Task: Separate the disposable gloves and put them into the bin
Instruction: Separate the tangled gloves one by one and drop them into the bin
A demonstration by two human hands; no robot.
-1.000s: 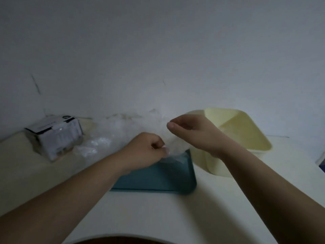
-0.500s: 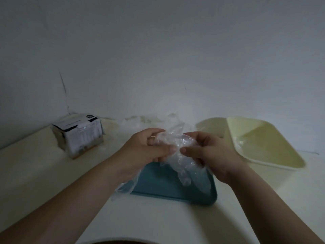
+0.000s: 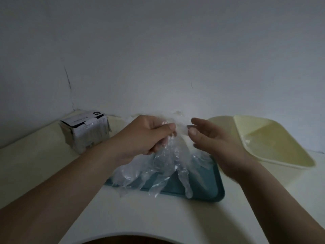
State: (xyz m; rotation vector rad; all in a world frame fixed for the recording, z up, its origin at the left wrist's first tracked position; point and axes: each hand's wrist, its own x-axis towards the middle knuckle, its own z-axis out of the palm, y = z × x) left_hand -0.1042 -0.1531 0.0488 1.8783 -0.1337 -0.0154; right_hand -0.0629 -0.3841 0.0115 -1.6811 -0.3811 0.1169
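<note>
Pale table. Cream bin at right, beside teal tray. Clear gloves hang over tray, 1 bunch, top gripped in left hand (fingers curled round it). Right hand relaxed, holding nothing, just beside gloves.

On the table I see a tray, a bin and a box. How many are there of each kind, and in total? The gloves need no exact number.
Teal tray: 1
Pale yellow bin: 1
Cardboard box: 1
Total: 3
The clear gloves hang in one bunch from the left hand; how many they are cannot be told.
</note>
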